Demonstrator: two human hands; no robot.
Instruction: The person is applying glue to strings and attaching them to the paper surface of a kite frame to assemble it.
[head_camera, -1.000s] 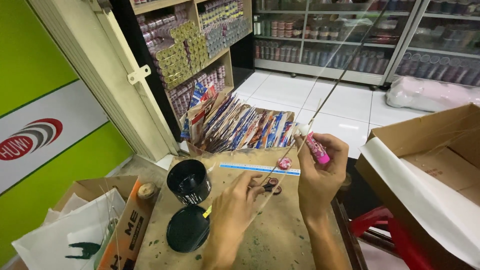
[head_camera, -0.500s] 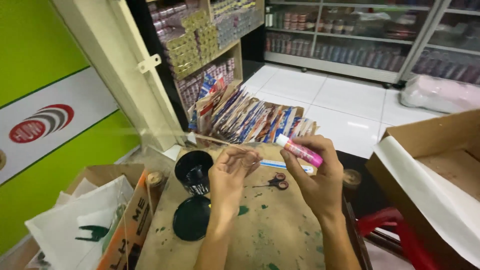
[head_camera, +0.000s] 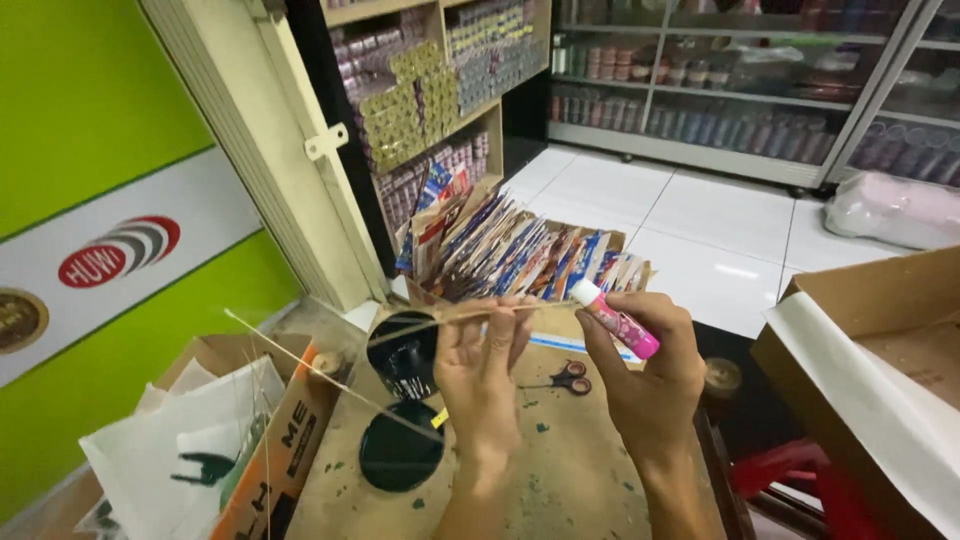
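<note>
- Thin stick: pinched level in left hand fingertips.
- Right hand grips pink glue stick, tip touching stick.
- Scissors on table below.

A sign with a white band and a red oval lies across the green wall at left. Colourful packets stand fanned in a box ahead. Below left, an orange-and-white carton holds white sheets. Shelf packages behind look like yellow rolls, perhaps.
</note>
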